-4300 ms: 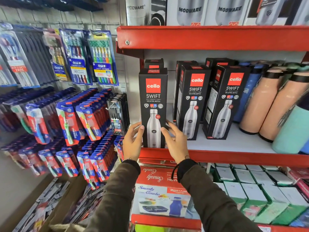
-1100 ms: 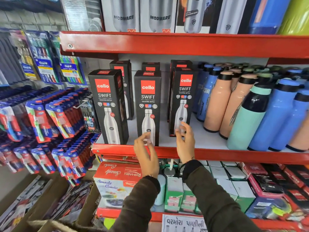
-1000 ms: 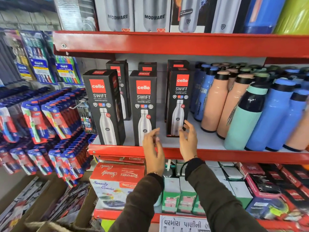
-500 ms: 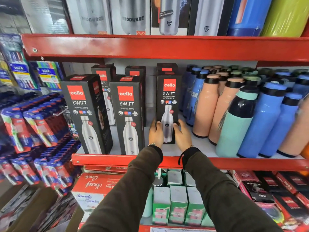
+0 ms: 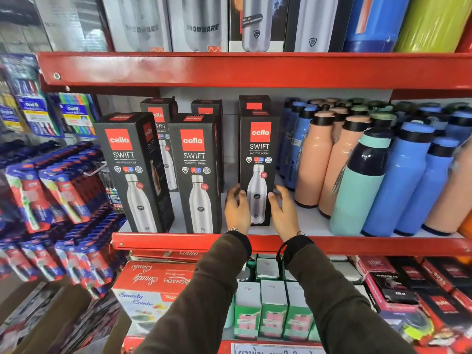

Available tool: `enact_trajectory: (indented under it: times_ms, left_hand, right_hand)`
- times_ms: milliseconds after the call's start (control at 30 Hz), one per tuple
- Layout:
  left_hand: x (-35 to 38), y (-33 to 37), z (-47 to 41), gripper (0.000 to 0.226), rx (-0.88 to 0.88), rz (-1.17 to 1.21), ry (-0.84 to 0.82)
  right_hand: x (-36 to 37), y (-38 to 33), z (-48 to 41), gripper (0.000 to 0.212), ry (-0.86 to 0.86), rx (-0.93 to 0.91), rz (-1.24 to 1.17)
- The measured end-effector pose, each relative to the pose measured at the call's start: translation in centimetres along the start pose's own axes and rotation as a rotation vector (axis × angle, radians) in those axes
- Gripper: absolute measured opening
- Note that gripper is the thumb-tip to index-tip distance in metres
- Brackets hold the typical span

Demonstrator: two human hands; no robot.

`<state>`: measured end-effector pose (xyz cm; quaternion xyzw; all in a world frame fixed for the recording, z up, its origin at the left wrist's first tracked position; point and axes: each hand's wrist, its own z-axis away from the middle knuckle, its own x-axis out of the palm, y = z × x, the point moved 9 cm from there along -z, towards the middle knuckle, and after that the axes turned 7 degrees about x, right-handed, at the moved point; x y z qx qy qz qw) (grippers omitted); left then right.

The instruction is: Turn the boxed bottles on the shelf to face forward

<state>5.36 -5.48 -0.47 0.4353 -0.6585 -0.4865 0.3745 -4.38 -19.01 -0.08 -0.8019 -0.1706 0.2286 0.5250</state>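
Three black boxed bottles stand in the front row of the red shelf (image 5: 178, 240). The left box (image 5: 130, 172) is angled slightly, showing its right side. The middle box (image 5: 195, 172) faces forward. The right box (image 5: 259, 162) faces forward and sits a little further back. My left hand (image 5: 237, 209) presses its lower left edge and my right hand (image 5: 283, 212) its lower right edge, holding it between them. More of the same black boxes (image 5: 159, 116) stand behind.
Loose peach, teal and blue bottles (image 5: 357, 175) crowd the shelf right of the box. Toothbrush packs (image 5: 63, 190) hang at the left. A red upper shelf (image 5: 255, 70) overhangs. Boxes (image 5: 158, 284) fill the shelf below.
My hands left the middle box and moved right, closing on both sides of the right box. The view has shifted right and closer to the shelf.
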Motion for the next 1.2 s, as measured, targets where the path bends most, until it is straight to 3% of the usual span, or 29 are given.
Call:
enact_trajectory:
  times_ms: [533,967,1100,1200]
  left_hand:
    - [-3.1,0.6,4.6,0.037,0.088,-0.021,0.022]
    - [-3.5,1.2,5.2,0.034,0.031,0.007,-0.031]
    - [-4.3,2.4,6.6,0.034,0.122,0.054,0.0]
    - [-4.7,5.2,7.8,0.039,0.338,0.092,-0.009]
  right_hand:
    - [-0.6,-1.0,5.5,0.031,-0.01,-0.034,0.007]
    - [-1.1,-1.5,5.9,0.033,-0.023,0.01,0.053]
    - [-2.9,-3.4,7.1,0.031,0.036,0.027,0.023]
    - [-8.4,-7.1,7.7,0.027,0.242,-0.047,-0.157]
